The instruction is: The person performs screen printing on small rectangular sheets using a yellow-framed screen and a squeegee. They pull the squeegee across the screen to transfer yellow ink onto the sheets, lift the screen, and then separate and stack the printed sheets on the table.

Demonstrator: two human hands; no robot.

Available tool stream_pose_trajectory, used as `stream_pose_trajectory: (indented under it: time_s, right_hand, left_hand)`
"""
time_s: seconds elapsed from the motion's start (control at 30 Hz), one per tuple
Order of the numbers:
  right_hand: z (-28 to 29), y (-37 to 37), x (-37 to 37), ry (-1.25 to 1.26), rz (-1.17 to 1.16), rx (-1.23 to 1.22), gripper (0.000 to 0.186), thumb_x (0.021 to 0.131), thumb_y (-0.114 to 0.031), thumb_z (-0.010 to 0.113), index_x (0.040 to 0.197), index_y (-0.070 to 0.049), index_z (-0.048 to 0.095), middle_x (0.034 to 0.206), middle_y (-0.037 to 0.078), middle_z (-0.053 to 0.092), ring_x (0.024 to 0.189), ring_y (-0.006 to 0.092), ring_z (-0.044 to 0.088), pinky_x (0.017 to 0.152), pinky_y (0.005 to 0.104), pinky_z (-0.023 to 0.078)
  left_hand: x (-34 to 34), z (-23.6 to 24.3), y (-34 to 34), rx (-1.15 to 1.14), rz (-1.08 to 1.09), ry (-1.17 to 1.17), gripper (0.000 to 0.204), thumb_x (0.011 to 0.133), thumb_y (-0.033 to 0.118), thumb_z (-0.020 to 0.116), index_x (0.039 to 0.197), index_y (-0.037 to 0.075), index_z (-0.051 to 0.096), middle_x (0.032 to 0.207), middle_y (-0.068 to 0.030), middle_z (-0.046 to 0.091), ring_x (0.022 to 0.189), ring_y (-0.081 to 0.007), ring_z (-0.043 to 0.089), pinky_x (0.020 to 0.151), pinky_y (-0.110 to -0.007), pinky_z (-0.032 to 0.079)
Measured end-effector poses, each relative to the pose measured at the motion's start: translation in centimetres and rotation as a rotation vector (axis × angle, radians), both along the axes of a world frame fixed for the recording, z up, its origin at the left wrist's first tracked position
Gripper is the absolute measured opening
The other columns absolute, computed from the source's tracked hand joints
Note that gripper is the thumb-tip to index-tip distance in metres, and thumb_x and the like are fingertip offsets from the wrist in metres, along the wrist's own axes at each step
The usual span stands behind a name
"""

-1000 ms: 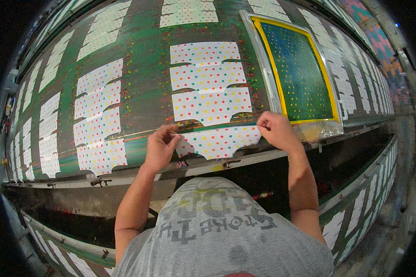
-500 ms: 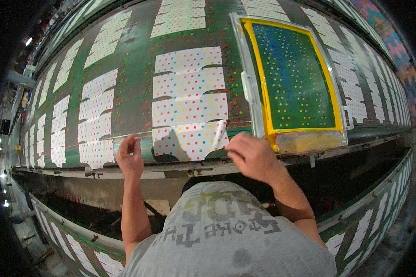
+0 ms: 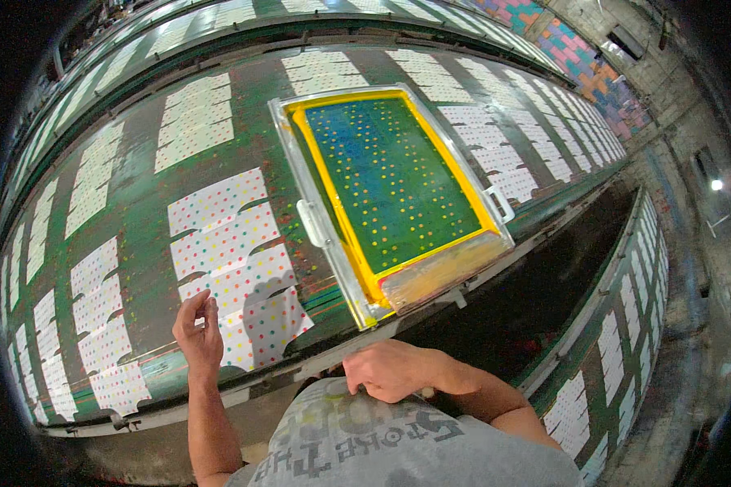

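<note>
A white fabric piece with multicoloured dots (image 3: 240,252) lies on the long green-brown printing table (image 3: 138,187), cut with curved slits along its sides. Over its near left part my left hand (image 3: 201,329) hovers or rests, I cannot tell which; its fingers are curled together with nothing visible in them. My right hand (image 3: 390,369) is loosely closed in front of my grey shirt, off the table's near edge, and no object shows in it. Right of the dotted piece sits a screen-printing frame (image 3: 333,272) with a metal rim, yellow border, green-blue dotted mesh and white side handles.
More dotted white pieces (image 3: 105,325) lie in rows along the table. A metal rail (image 3: 455,296) runs along its near edge, beside a dark gap. Another table with white pieces (image 3: 609,341) stands at the right, near a concrete floor (image 3: 690,268). Colourful blocks (image 3: 577,61) cover an area at the back.
My view has turned to the right, so table and frame appear tilted and shifted left. My right hand has drawn back from the fabric's corner toward my body. That lifted corner now lies flatter.
</note>
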State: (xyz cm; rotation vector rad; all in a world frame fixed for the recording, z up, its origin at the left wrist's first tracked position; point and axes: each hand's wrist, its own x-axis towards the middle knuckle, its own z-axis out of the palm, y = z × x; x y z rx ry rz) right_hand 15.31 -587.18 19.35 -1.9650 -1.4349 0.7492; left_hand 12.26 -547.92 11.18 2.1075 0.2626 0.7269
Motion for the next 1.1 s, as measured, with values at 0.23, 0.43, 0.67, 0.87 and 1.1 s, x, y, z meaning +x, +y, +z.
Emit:
stream_pose_trajectory:
  time_s: [0.23,0.43,0.67,0.87,1.1]
  right_hand:
    - [3.0,-8.6,2.4,-0.132,-0.330,0.075,0.031,0.092,-0.020,0.079,0.121,-0.008,0.077,0.111,0.015,0.075,0.109,0.0396,0.075,0.094,0.0502,0.062]
    - [3.0,-19.9,8.1,-0.310,-0.624,0.131,0.027,0.093,-0.009,0.083,0.119,-0.006,0.077,0.108,0.015,0.076,0.101,0.0374,0.076,0.089,0.0458,0.063]
    - [-0.2,-35.3,17.2,-0.375,-0.869,0.181,0.024,0.094,-0.009,0.079,0.118,-0.005,0.077,0.115,0.017,0.075,0.110,0.0417,0.074,0.096,0.0483,0.062]
    - [-4.2,-41.8,24.8,-0.360,-1.038,0.179,0.039,0.089,-0.004,0.079,0.128,-0.003,0.073,0.131,0.021,0.070,0.126,0.0423,0.067,0.112,0.0514,0.053]
    - [-9.6,-42.1,31.2,-0.347,-1.267,0.265,0.049,0.089,-0.007,0.080,0.137,-0.001,0.069,0.139,0.023,0.067,0.136,0.0435,0.062,0.120,0.0525,0.047]
  left_hand:
    - [5.5,-0.4,-7.9,-0.321,-0.159,0.013,0.047,0.107,0.003,0.074,0.152,0.003,0.063,0.132,-0.0114,0.074,0.098,-0.0122,0.068,0.089,-0.031,0.058]
    - [13.9,-3.9,-15.8,-0.449,-0.175,0.070,0.072,0.102,0.005,0.078,0.166,0.000,0.045,0.154,-0.0216,0.063,0.131,-0.0288,0.067,0.106,-0.042,0.059]
    - [21.7,-8.2,-21.3,-0.435,0.226,0.000,0.059,0.102,0.003,0.075,0.155,-0.011,0.054,0.145,-0.0217,0.070,0.127,-0.0263,0.071,0.112,-0.039,0.055]
    - [22.7,-10.2,-22.4,-0.032,0.566,0.103,0.039,0.102,0.013,0.077,0.136,-0.007,0.071,0.116,-0.0218,0.079,0.108,-0.0331,0.077,0.097,-0.044,0.057]
    - [22.3,-9.5,-23.9,0.102,0.660,0.156,0.029,0.102,0.014,0.075,0.127,-0.002,0.074,0.104,-0.0227,0.078,0.095,-0.0377,0.075,0.089,-0.048,0.057]
